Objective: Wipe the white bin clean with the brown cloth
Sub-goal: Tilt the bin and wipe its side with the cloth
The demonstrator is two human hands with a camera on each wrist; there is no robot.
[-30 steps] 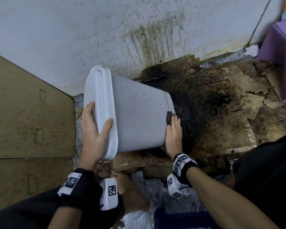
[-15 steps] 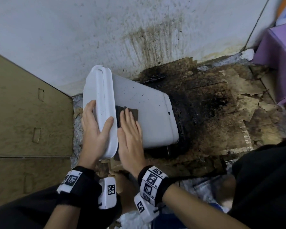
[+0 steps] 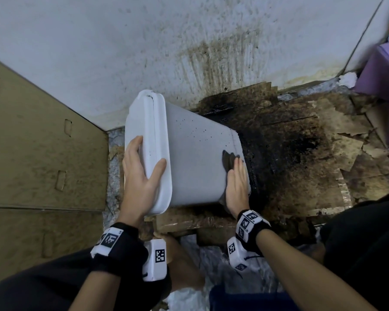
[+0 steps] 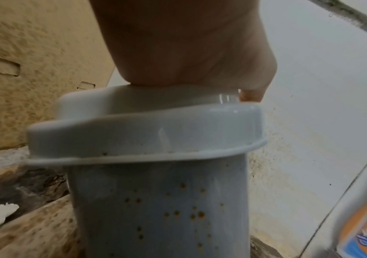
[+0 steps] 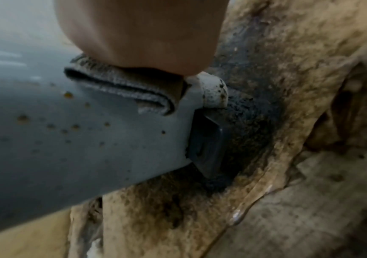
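White bin (image 3: 195, 167) lies tilted on the stained cardboard (image 3: 301, 158), my left hand (image 3: 142, 176) curled round its lid end. My flat right hand (image 3: 237, 187), beside the lid half a second ago, now presses the cloth (image 3: 228, 161) at the base. One sweep down this side is done; specks remain higher up.

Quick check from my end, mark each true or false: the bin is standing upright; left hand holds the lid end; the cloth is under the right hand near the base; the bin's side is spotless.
1. The white bin stands upright. False: it is tipped over on its side.
2. The left hand grips its lid end. True.
3. The right hand presses the brown cloth near the base. True.
4. The bin's side is spotless. False: dark specks remain.
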